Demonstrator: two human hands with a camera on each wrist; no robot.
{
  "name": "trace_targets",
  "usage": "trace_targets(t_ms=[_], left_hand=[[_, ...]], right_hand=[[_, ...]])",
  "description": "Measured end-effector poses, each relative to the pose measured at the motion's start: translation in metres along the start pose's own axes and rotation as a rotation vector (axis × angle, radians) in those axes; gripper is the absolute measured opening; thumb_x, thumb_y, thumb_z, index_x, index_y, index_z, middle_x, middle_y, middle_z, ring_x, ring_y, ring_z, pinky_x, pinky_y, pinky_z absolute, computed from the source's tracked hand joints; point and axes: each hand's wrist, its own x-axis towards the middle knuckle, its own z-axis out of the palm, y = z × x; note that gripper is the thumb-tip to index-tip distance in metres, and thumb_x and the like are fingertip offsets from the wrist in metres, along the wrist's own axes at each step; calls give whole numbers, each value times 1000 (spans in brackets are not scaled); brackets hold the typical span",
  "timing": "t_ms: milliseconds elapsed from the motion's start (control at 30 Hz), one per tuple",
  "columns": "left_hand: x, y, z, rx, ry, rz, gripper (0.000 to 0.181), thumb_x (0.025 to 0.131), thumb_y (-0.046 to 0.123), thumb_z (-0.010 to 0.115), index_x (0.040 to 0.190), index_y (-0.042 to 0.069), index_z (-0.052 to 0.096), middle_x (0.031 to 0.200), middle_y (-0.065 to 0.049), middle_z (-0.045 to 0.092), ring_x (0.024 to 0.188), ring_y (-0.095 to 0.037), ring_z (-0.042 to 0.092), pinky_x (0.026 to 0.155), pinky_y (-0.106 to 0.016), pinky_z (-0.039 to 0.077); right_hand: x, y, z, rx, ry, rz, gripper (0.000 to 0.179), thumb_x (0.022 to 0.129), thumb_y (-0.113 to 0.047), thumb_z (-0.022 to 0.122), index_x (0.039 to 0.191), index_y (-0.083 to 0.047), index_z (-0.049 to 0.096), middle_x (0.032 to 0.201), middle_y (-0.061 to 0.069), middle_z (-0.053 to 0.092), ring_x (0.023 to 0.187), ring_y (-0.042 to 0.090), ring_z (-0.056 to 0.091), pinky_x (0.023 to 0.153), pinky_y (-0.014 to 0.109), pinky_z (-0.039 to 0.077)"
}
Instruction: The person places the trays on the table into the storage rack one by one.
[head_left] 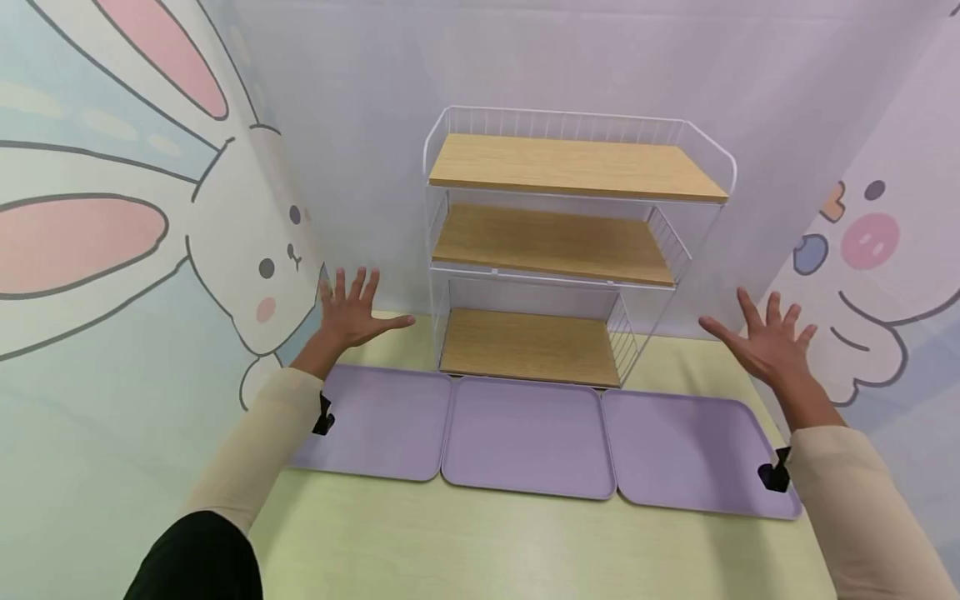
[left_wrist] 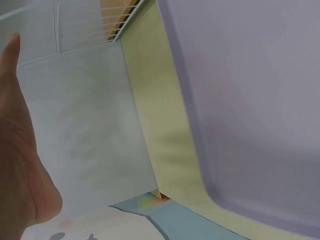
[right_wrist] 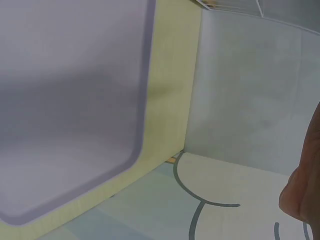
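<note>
My left hand [head_left: 351,317] is held in the air above the left purple tray [head_left: 382,421], its fingers spread and straight, holding nothing. On the other side my right hand [head_left: 772,346] hovers over the back of the right purple tray [head_left: 690,450], also with spread fingers and nothing in it. Between the two lies a middle purple tray [head_left: 528,437]. Behind the trays stands a white wire rack [head_left: 577,196] with three wooden shelves. Each wrist view shows part of its hand, the left hand [left_wrist: 22,165] and the right hand [right_wrist: 306,185], apart from the tray below.
The trays lie side by side on a pale yellow table [head_left: 465,542]. Curtain-like walls enclose it, with a rabbit picture [head_left: 247,250] at the left and a pig-nosed figure [head_left: 885,283] at the right. A plain wall [head_left: 337,100] stands behind the rack.
</note>
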Motion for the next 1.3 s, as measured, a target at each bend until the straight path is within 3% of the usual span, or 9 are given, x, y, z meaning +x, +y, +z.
trace_targets(t_ms=[333,600,800,1000,1067,1233,1300], left_hand=[[-1,22,23,-27,21,52,137,88,97,55,183,19,-5,192,-16,-2,177,-49,-15,137,-71,-20],[0,39,49,-99,33,88,134,91,92,56,183,15,-5,192,-19,5,178,-48,-4,141,-70,-11],[-2,55,63,-159,32,123,128,97,82,59,182,14,-7,192,-20,5,179,-46,-2,142,-67,-8],[1,72,71,-208,24,170,111,106,70,57,183,10,4,192,-19,7,179,-44,2,143,-67,-6],[2,75,72,-214,17,186,106,109,71,51,183,10,7,192,-19,8,179,-44,2,142,-67,-6],[6,79,77,-137,9,223,104,109,87,14,183,15,13,190,-21,17,178,-46,6,142,-69,-3],[7,79,80,-113,9,231,98,111,81,9,183,15,15,189,-22,21,178,-47,8,142,-70,-1]], right_hand=[[-11,21,11,34,0,-1,105,110,-75,41,181,-13,-5,176,47,-17,157,82,-13,123,96,2],[-27,39,26,102,-70,47,106,111,-74,38,180,-9,-10,176,49,-14,158,82,-8,110,101,18],[-36,52,36,153,-102,17,101,114,-69,38,180,-6,-5,175,52,6,157,81,10,112,97,22],[-52,72,47,204,-158,49,99,114,-68,37,180,-4,-2,175,52,7,154,81,16,112,96,24],[-57,79,51,214,-175,53,98,115,-68,36,180,-5,-2,174,53,8,153,82,17,111,95,25],[-67,94,61,234,-201,60,99,114,-68,39,181,-7,-1,174,52,6,154,82,15,113,95,24],[-73,101,67,245,-215,69,100,114,-69,40,181,-8,-2,176,50,4,155,82,13,113,95,23]])
